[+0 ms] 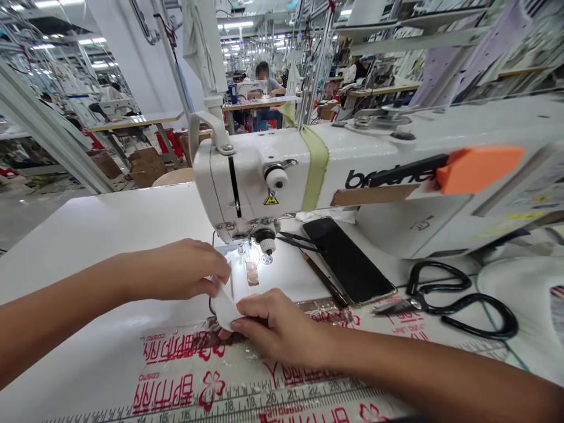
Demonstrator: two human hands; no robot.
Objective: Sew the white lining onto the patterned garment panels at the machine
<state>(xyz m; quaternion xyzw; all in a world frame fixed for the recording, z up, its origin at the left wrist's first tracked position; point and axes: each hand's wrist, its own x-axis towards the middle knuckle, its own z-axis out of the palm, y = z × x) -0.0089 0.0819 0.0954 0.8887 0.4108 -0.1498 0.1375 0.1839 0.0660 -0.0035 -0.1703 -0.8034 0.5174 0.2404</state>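
My left hand (189, 270) and my right hand (277, 329) both hold a white fabric piece (224, 308) just in front of the presser foot (247, 238) of a white Brother sewing machine (264, 176). The left fingertips pinch its upper corner, and the right fingers grip its lower part. A small pinkish patch (252, 273) lies under the lit needle area, beyond my hands. Thread snips (295, 242), a black smartphone (348, 259) and a slim marking pen (324, 279) lie on the white sewing table (110, 235) to the right.
Large black-handled shears (453, 299) lie at the right, on a printed plastic sheet with a ruler scale (220, 376). An orange foam block (480, 170) is fixed on the machine arm. Beyond stand more sewing stations, with a seated co-worker (262, 82).
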